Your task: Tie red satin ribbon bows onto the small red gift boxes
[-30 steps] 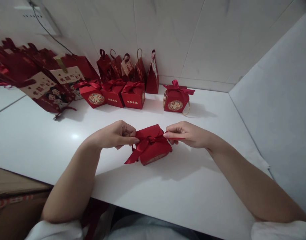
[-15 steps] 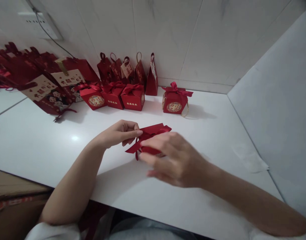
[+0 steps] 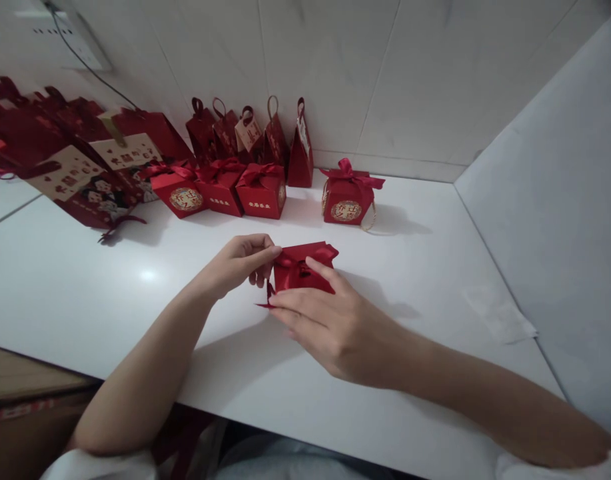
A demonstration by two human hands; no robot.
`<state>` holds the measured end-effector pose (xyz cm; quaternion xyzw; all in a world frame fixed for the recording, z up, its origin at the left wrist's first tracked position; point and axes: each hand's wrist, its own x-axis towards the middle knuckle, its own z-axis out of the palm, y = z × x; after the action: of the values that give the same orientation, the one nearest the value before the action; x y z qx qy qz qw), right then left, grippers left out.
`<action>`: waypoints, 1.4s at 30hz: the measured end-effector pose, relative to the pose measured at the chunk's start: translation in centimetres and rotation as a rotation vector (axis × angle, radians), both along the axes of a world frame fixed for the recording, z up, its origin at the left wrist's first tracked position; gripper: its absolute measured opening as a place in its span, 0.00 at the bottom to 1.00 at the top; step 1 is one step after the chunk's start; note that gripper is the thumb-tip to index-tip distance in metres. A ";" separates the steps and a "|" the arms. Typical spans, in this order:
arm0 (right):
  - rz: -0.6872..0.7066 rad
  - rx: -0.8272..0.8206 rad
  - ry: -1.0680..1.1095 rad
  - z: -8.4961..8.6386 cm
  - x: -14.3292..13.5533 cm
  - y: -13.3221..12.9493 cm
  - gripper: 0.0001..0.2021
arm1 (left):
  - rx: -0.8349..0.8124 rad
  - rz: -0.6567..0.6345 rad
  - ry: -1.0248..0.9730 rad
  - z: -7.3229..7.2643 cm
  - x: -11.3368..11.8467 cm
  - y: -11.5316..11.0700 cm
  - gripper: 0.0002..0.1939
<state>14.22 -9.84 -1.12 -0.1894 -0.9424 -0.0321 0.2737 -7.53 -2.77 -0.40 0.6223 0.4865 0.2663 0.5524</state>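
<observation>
In front of me on the white table [image 3: 225, 373] stands a small red gift box [image 3: 299, 252] with a red ribbon bow [image 3: 291, 267] on top. My left hand [image 3: 248, 260] is at its left corner, thumb and index finger pinched on the ribbon's left end. Over the near side of the box lies my right hand [image 3: 335, 320], its fingers stretched out and apart. Its index finger touches the box near the middle of the bow, and the other fingertips reach a dangling ribbon tail [image 3: 263, 305]. The right thumb and the front of the box are hidden.
Behind, three bow-tied red boxes [image 3: 260, 200] stand in a row, another red box [image 3: 346, 203] to their right. Several looped bags [image 3: 301, 157] line the wall. Larger red bags [image 3: 85, 193] crowd the left. A white tissue [image 3: 505, 323] lies right.
My right hand has come down against the near side of the box, its index finger now on top. The ribbon tail hangs lower. My left hand keeps its pinch at the corner.
</observation>
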 end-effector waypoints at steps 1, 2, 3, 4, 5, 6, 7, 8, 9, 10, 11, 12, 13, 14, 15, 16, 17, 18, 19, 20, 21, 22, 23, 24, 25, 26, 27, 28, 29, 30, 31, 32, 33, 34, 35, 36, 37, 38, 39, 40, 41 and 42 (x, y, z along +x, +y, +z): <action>0.022 -0.030 -0.001 0.5 0.3 0.0 0.16 | 0.006 0.007 0.001 0.0 0.0 0.0 0.18; 0.041 -0.056 -0.005 0.9 0.6 0.0 0.15 | 0.013 0.015 0.003 -0.1 0.1 0.0 0.18; 0.060 -0.078 -0.007 1.3 0.9 0.1 0.15 | 0.024 0.024 0.007 -0.2 0.1 0.0 0.18; 0.078 -0.100 -0.008 1.6 1.2 0.2 0.15 | 0.036 0.035 0.013 -0.3 0.1 0.0 0.18; 0.093 -0.126 -0.012 1.9 1.5 0.3 0.15 | 0.051 0.049 0.021 -0.4 0.1 0.0 0.18; 0.104 -0.158 -0.023 2.1 1.7 0.4 0.14 | 0.068 0.064 0.029 -0.5 0.1 0.0 0.17; 0.106 -0.196 -0.041 2.2 1.9 0.5 0.14 | 0.086 0.078 0.038 -0.7 0.0 0.0 0.17; 0.103 -0.235 -0.064 2.4 2.1 0.6 0.13 | 0.102 0.092 0.047 -0.8 0.0 0.0 0.18; 0.097 -0.272 -0.090 2.5 2.3 0.8 0.12 | 0.116 0.103 0.056 -0.9 0.0 -0.1 0.18; 0.090 -0.303 -0.113 2.6 2.5 0.9 0.12 | 0.128 0.112 0.065 -1.1 0.0 -0.1 0.18; 0.085 -0.326 -0.129 2.8 2.7 1.0 0.12 | 0.136 0.120 0.074 -1.2 -0.1 -0.2 0.18; 0.084 -0.343 -0.141 2.9 2.9 1.0 0.12 | 0.140 0.127 0.082 -1.3 -0.1 -0.2 0.18; 0.082 -0.359 -0.150 3.0 3.0 1.1 0.12 | 0.141 0.133 0.090 -1.3 -0.1 -0.3 0.18; 0.081 -0.375 -0.158 3.2 3.2 1.1 0.12 | 0.139 0.136 0.096 -1.3 -0.1 -0.3 0.18; 0.082 -0.393 -0.167 3.3 3.3 1.2 0.12 | 0.137 0.139 0.103 -1.3 -0.2 -0.3 0.18; 0.086 -0.414 -0.177 3.4 3.5 1.2 0.12 | 0.138 0.143 0.111 -1.3 -0.2 -0.3 0.18; 0.093 -0.440 -0.188 3.6 3.6 1.2 0.12 | 0.149 0.148 0.125 -1.3 -0.3 -0.2 0.18; 0.103 -0.469 -0.200 3.7 3.7 1.2 0.12 | 0.169 0.153 0.147 -1.3 -0.3 -0.2 0.18; 0.114 -0.499 -0.212 3.8 3.8 1.3 0.12 | 0.203 0.162 0.177 -1.2 -0.4 -0.1 0.18; 0.125 -0.526 -0.222 3.8 3.8 1.3 0.12 | 0.252 0.176 0.213 -1.2 -0.4 0.0 0.19; 0.132 -0.550 -0.232 3.9 3.9 1.3 0.12 | 0.309 0.196 0.250 -1.1 -0.4 0.1 0.18; 0.136 -0.569 -0.241 3.9 3.9 1.3 0.12 | 0.363 0.216 0.282 -1.1 -0.4 0.1 0.18; 0.139 -0.583 -0.249 3.9 3.9 1.2 0.12 | 0.406 0.235 0.304 -1.2 -0.3 0.2 0.18; 0.141 -0.596 -0.259 4.0 3.9 1.2 0.11 | 0.435 0.251 0.313 -1.2 -0.1 0.1 0.18; 0.142 -0.607 -0.268 4.0 3.9 1.2 0.11 | 0.444 0.256 0.310 -1.3 0.0 0.1 0.18; 0.145 -0.616 -0.276 4.1 3.9 1.1 0.10 | 0.433 0.246 0.295 -1.5 0.2 0.0 0.19; 0.149 -0.625 -0.280 4.2 3.9 1.1 0.10 | 0.408 0.231 0.271 -1.6 0.4 -0.1 0.20; 0.149 -0.635 -0.278 4.4 3.9 1.0 0.10 | 0.371 0.214 0.242 -1.7 0.6 -0.2 0.21; 0.141 -0.649 -0.264 4.6 4.0 1.0 0.10 | 0.322 0.197 0.211 -1.9 0.8 -0.3 0.23; 0.123 -0.667 -0.235 4.7 4.0 1.0 0.10 | 0.262 0.179 0.179 -1.9 1.0 -0.4 0.24; 0.091 -0.685 -0.191 4.9 4.1 1.0 0.10 | 0.198 0.166 0.148 -2.0 1.1 -0.5 0.26; 0.040 -0.702 -0.134 5.0 4.1 1.1 0.09 | 0.139 0.157 0.121 -1.9 1.2 -0.6 0.27; -0.028 -0.714 -0.066 5.1 4.2 1.3 0.09 | 0.089 0.148 0.098 -1.9 1.3 -0.7 0.29; -0.104 -0.721 0.007 5.0 4.2 1.6 0.08 | 0.052 0.140 0.077 -1.8 1.4 -0.8 0.30; -0.180 -0.725 0.080 4.9 4.2 1.9 0.08 | 0.029 0.133 0.057 -1.7 1.5 -0.8 0.30; -0.248 -0.732 0.148 4.6 4.2 2.3 0.08 | 0.017 0.125 0.037 -1.6 1.6 -0.8 0.30; -0.303 -0.754 0.209 4.2 4.2 2.8 0.09 | 0.008 0.116 0.017 -1.5 1.6 -0.8 0.30; -0.343 -0.794 0.263 3.7 4.2 3.4 0.10 | 0.000 0.106 -0.007 -1.5 1.7 -0.8 0.29; -0.369 -0.857 0.311 3.2 4.2 3.9 0.12 | -0.008 0.096 -0.031 -1.5 1.7 -0.8 0.29; -0.389 -0.941 0.352 2.7 4.2 4.5 0.14 | -0.013 0.083 -0.053 -1.5 1.7 -0.8 0.29; -0.403 -1.038 0.384 2.1 4.1 5.0 0.16 | -0.019 0.068 -0.069 -1.6 1.8 -0.9 0.29; -0.411 -1.132 0.399 1.6 4.1 5.4 0.19 | -0.023 0.049 -0.083 -1.7 1.8 -0.9 0.29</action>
<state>18.31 -4.46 0.53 -0.4842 -0.6888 0.4552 0.2898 -5.76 -3.70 -2.05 0.5922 0.4816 0.2997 0.5723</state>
